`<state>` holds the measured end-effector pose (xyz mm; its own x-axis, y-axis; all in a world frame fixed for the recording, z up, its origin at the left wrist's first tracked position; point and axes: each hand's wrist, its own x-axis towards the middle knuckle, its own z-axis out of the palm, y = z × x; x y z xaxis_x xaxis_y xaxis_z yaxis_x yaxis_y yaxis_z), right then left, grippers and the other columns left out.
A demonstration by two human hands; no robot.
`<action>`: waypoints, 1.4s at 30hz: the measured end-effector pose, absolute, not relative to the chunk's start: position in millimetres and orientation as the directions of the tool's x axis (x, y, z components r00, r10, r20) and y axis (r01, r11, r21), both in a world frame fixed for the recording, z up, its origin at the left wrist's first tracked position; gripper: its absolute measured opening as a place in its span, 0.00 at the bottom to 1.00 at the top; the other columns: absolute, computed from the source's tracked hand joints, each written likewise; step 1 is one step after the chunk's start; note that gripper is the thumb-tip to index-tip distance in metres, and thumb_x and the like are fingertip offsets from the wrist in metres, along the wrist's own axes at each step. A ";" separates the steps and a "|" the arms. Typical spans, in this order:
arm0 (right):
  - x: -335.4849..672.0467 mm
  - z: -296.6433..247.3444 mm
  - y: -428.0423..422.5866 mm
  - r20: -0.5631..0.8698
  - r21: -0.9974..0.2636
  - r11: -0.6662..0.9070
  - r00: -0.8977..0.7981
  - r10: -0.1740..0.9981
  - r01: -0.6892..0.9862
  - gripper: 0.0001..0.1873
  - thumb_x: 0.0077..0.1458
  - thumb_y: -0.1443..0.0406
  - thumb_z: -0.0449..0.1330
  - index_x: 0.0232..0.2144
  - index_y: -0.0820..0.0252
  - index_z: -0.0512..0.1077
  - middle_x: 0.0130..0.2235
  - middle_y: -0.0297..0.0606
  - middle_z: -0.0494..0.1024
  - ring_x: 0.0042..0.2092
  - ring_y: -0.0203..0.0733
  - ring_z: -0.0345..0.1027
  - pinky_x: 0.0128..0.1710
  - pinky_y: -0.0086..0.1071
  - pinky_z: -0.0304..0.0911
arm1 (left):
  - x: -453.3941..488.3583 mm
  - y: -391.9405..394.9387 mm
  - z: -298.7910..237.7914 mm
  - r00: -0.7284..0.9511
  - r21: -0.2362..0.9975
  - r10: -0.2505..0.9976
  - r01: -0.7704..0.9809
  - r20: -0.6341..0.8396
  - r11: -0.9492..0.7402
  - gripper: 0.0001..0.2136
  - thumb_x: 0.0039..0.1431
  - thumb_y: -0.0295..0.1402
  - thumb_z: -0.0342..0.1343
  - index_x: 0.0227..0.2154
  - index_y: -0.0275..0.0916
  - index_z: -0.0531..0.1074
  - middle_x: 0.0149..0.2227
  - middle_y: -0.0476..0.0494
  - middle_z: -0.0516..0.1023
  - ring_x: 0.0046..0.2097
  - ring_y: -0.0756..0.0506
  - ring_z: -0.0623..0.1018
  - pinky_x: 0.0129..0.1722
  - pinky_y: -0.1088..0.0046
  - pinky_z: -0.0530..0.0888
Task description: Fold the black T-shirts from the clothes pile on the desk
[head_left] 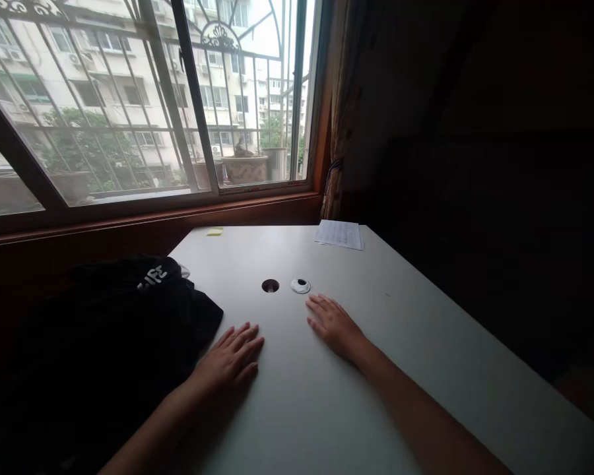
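My left hand rests palm down on the white table, fingers stretched and slightly apart, holding nothing. Beside it on the left lies a black garment with white lettering, draped over the table's left edge. My right hand also lies flat on the tabletop, fingers out and nothing in them. Just beyond its fingertips sits a round white cable-hole cover with a dark opening. To the left of the cover is a round hole in the tabletop.
Printed papers lie at the table's far right, and a yellow sticky-note pad at the far left. Behind the table are a barred window and a tied curtain. The room's right side is very dark.
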<state>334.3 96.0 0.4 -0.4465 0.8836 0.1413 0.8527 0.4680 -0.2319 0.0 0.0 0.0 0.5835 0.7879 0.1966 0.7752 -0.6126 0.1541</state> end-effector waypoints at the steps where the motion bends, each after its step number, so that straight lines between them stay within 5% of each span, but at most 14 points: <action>1: 334.2 0.8 95.9 0.137 -0.233 0.465 -0.445 0.885 0.854 0.31 0.68 0.51 0.45 0.67 0.57 0.62 0.70 0.40 0.59 0.71 0.48 0.46 0.71 0.44 0.39 | 0.2 -0.2 0.5 0.583 0.158 0.788 0.774 0.199 -0.613 0.25 0.72 0.45 0.47 0.69 0.52 0.56 0.71 0.46 0.57 0.71 0.37 0.58 0.68 0.48 0.60; 42: 333.2 5.0 93.4 0.118 -0.235 0.455 -0.439 0.890 0.859 0.31 0.69 0.52 0.45 0.67 0.57 0.62 0.71 0.39 0.58 0.72 0.48 0.45 0.71 0.44 0.39 | 1.2 -0.8 2.8 0.582 0.160 0.793 0.778 0.179 -0.607 0.25 0.72 0.45 0.46 0.69 0.52 0.55 0.71 0.46 0.56 0.71 0.37 0.57 0.68 0.48 0.59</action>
<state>333.2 93.4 5.0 -0.4395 0.8904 0.1185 0.8590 0.4551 -0.2346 1.2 -0.8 2.8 0.5822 0.7932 0.1786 0.7783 -0.6072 0.1598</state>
